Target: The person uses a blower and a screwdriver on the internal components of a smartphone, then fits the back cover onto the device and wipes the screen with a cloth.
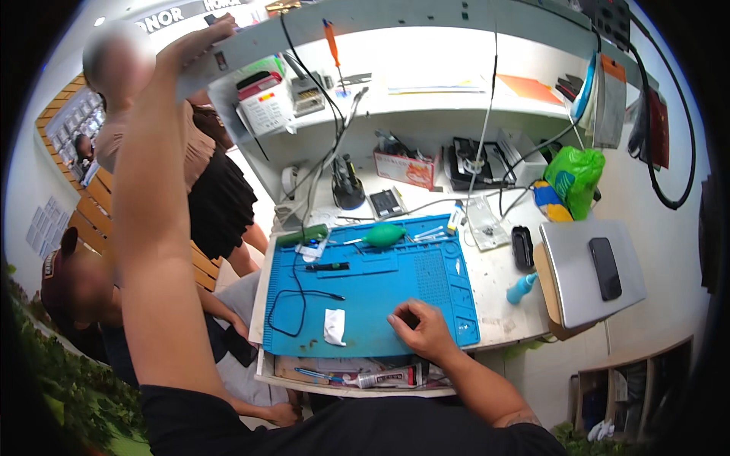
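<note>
My left arm stretches up to the top of the grey shelf frame, where my left hand rests at its upper left corner. Its fingers are partly hidden there, and what they hold, if anything, does not show. My right hand hovers over the lower right of the blue repair mat, fingers loosely curled, with nothing visible in them. Left of it lies a crumpled white wipe. A black cable loops on the mat, below a black pen-like tool and a green air blower.
An open drawer with tubes juts out below the mat. At the right, a phone lies on a silver laptop, near a blue bottle. Two people are at the left, one seated, one standing. Cables hang from the shelf.
</note>
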`<state>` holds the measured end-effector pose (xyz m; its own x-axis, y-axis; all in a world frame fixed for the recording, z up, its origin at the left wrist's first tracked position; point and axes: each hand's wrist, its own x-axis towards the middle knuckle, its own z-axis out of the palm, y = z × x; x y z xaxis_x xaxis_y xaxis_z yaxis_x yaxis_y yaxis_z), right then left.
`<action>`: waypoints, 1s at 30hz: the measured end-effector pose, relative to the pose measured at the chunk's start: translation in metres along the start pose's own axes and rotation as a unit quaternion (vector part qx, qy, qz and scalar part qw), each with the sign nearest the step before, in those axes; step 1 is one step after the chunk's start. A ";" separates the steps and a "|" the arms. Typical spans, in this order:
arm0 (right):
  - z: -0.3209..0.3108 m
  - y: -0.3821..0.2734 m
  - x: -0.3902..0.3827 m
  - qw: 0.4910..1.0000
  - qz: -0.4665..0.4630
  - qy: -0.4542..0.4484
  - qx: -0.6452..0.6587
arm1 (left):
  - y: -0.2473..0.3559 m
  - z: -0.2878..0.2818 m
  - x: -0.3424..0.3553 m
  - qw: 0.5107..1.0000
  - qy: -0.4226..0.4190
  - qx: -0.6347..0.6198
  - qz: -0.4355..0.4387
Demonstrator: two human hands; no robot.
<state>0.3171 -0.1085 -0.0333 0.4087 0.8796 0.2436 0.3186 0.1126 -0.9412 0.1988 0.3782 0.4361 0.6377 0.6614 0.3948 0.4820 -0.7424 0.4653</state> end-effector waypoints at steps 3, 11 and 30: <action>-0.007 -0.001 0.002 1.000 0.005 0.004 0.010 | 0.020 -0.003 0.007 0.997 -0.024 0.076 0.015; -0.005 0.008 -0.001 0.999 0.020 0.009 0.033 | 0.025 0.008 -0.005 0.998 0.042 0.004 -0.049; -0.011 -0.004 0.000 0.989 -0.131 0.066 0.000 | 0.037 0.199 -0.358 0.883 0.260 -0.174 0.351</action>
<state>0.3248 -0.1142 -0.0276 0.4199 0.7518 0.5084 0.4295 0.3289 -0.8411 0.1075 0.0928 0.1539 0.3012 0.0786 0.9503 -0.1931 -0.9709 0.1415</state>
